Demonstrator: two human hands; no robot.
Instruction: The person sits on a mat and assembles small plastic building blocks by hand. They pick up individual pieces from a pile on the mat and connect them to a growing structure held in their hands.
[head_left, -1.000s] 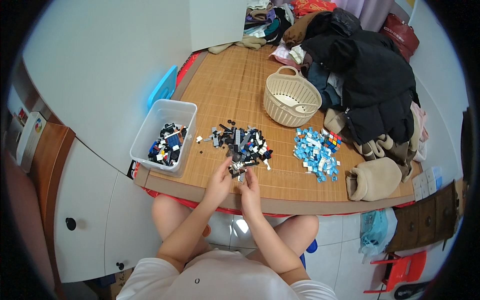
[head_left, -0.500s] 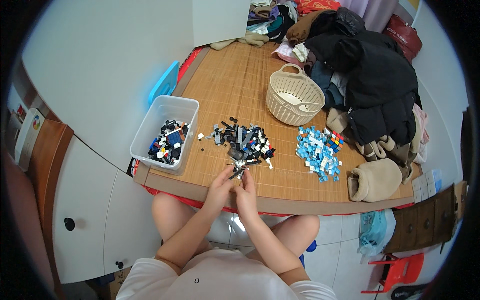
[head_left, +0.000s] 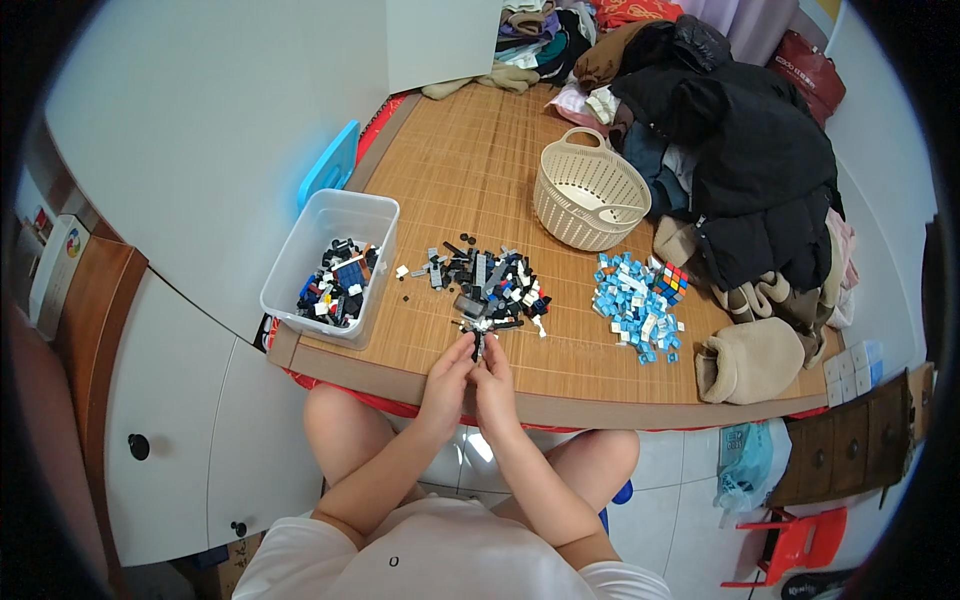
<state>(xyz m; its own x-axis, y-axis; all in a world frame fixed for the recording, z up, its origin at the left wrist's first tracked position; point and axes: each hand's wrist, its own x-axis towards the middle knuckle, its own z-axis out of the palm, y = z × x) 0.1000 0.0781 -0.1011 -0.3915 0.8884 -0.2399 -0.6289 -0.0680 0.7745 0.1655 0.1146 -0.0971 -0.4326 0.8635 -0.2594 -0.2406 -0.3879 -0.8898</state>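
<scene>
Close together at the near edge of the mat, my left hand [head_left: 446, 388] and my right hand [head_left: 493, 392] grip a small assembly of black, grey and white toy building bricks [head_left: 476, 330] between their fingertips. Its lower part is hidden by my fingers. Just beyond lies a loose pile of black, grey and white building bricks [head_left: 495, 280], with a few red and blue ones. On the left, a clear plastic box [head_left: 376, 255] holds more mixed bricks. To the right are a heap of light blue and white pieces [head_left: 636, 305] and a colourful puzzle cube [head_left: 672, 284].
A beige perforated basket [head_left: 590, 195] stands on the bamboo mat [head_left: 450, 160] past the piles. A light blue lid [head_left: 328, 168] leans behind the box. Dark clothes [head_left: 760, 165] are heaped at the right, near a rolled beige cloth [head_left: 750, 360]. White cabinet doors [head_left: 170, 430] border the left.
The brick assembly has turned in my fingers, its dark piece now pointing more upright. My left fingers have shifted slightly toward the right hand. The piles and containers look the same.
</scene>
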